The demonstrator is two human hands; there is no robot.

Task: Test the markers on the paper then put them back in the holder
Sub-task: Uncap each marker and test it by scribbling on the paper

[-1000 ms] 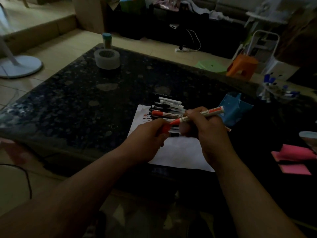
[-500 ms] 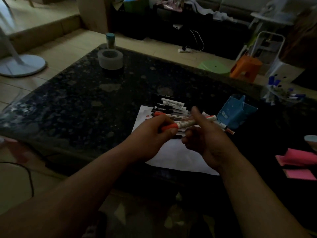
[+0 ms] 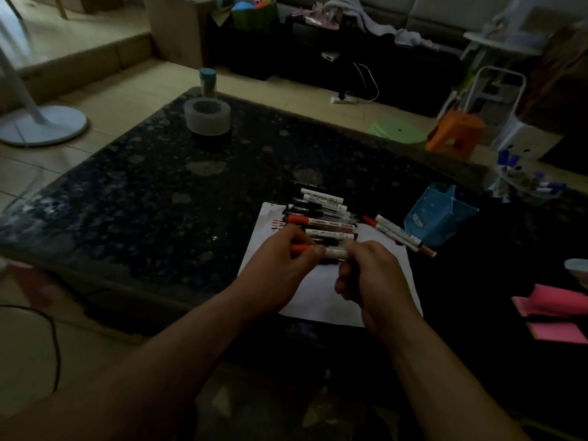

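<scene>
You're holding one red marker [image 3: 332,252] w/ both hands, just over the middle of the paper [image 3: 318,300]. Your L hand [image 3: 280,272] is pinching the red cap end w/ thumb & curled fingers. Your R hand [image 3: 372,278] is wrapping curled fingers round the white body. You're prob. pulling the cap off or pushing it on, can't tell which.

A few short red & dark marks [image 3: 277,225] are showing at the paper's far left corner, so I think some testing is done. Lots is left, tho. A pile of markers [image 3: 321,214] is lying across the paper's far edge, & two more markers [image 3: 397,233] are lying just off its far right corner. The blue holder [image 3: 440,216] is sitting tipped just beside those two, toward the table's [image 3: 143,192] right edge. I'm not seeing any marker in it, so prob. no putting back yet.

Only those two loose ones are lying in the way to the holder. Pink notes [image 3: 553,313] are lying by the table's right edge, & a tape roll [image 3: 207,117] is sitting at its far left corner.
</scene>
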